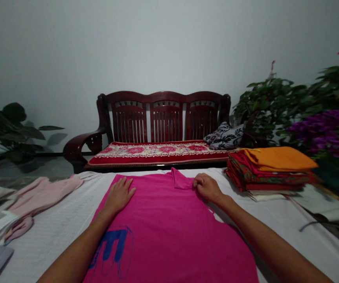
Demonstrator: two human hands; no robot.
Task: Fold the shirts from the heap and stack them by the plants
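Note:
A bright pink T-shirt with blue print near its lower left lies spread on the white-covered table in front of me. My left hand rests flat on the shirt's far left part, fingers stretched out. My right hand is at the shirt's far edge, fingers curled and pinching the cloth beside a small turned-over flap.
A pile of pale pink and white clothes lies at the left. A folded stack of orange and red cloth sits at the right. Beyond the table stands a dark wooden bench with a red cushion; potted plants flank both sides.

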